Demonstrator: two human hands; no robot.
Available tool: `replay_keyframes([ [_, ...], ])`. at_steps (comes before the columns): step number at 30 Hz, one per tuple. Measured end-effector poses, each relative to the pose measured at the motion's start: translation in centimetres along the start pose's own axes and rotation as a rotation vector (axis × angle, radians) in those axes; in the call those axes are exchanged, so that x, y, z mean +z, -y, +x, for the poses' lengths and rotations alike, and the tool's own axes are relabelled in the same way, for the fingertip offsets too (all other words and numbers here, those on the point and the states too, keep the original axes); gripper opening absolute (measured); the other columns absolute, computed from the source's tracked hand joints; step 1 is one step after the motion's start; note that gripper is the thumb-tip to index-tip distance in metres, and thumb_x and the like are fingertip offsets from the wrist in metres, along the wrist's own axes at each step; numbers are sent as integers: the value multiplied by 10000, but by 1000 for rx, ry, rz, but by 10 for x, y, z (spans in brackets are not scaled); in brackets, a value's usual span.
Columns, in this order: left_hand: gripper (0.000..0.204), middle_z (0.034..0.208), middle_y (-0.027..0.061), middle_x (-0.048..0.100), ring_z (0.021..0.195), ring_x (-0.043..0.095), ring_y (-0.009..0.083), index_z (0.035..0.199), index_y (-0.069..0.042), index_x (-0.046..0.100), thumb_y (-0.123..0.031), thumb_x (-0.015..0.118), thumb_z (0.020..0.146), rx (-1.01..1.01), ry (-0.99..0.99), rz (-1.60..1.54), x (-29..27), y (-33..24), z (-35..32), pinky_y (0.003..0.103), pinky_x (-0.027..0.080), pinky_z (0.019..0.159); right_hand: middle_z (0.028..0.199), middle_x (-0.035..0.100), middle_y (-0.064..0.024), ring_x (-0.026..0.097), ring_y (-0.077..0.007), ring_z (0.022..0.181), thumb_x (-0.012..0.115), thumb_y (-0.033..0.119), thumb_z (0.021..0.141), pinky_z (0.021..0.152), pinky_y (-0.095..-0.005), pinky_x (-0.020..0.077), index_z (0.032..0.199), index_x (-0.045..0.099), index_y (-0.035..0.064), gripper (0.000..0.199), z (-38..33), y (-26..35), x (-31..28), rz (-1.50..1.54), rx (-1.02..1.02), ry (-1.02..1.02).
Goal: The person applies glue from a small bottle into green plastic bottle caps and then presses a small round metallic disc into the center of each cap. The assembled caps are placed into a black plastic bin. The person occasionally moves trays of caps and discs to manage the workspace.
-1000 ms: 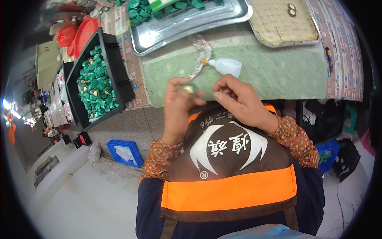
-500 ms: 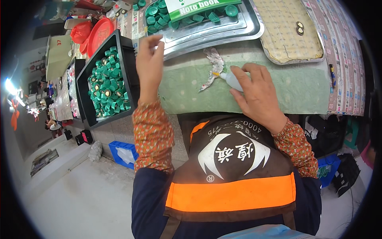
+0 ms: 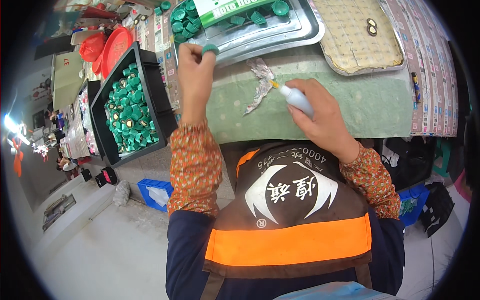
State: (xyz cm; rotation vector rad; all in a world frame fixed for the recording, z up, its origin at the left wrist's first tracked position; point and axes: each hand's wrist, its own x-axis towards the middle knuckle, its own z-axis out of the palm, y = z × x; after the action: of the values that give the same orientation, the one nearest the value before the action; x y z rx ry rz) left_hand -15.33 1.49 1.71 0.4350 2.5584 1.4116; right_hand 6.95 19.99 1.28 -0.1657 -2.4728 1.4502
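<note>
Changed since the earlier frame: left hand [image 3: 195,77], bare then, now pinches a green ribbed cup [image 3: 210,49]; right hand [image 3: 321,107] has drawn its fingers in around a squeeze bottle [image 3: 300,102].

At far left, a black crate [image 3: 158,100] holds many similar cups [image 3: 131,112], some with dark-rimmed, pale-centred filling. Next, the left thumb and fingers form a narrow pinch, their cup held at the near edge of a metal tray [image 3: 250,44]; whether it touches the tray cannot be told. Crumpled paper [image 3: 258,91] lies on a green sheet [image 3: 360,112], near the bottle's yellow tip. The right fingers and thumb wrap the bottle's translucent body. Farther right, a beige-lined tray [image 3: 350,47] bears two small dark-rimmed pieces [image 3: 371,28].
</note>
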Motion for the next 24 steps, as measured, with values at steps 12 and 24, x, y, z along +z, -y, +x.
replay_keyframes([
  [12,335,1139,106,584,883,619,114,1317,-44,444,-37,551,999,-313,545,-703,30,-35,-140,245,546,698,992,680,-107,651,-156,912,731,132,873,791,-328,538,1179,589,27,353,-6,24,12,512,308,3],
  [24,446,1170,136,610,963,662,172,1409,-38,412,-183,590,1027,-509,759,-977,27,-12,-156,320,604,835,966,625,-36,588,-88,876,700,131,892,751,-270,510,1178,575,16,333,-12,28,7,505,499,104],
])
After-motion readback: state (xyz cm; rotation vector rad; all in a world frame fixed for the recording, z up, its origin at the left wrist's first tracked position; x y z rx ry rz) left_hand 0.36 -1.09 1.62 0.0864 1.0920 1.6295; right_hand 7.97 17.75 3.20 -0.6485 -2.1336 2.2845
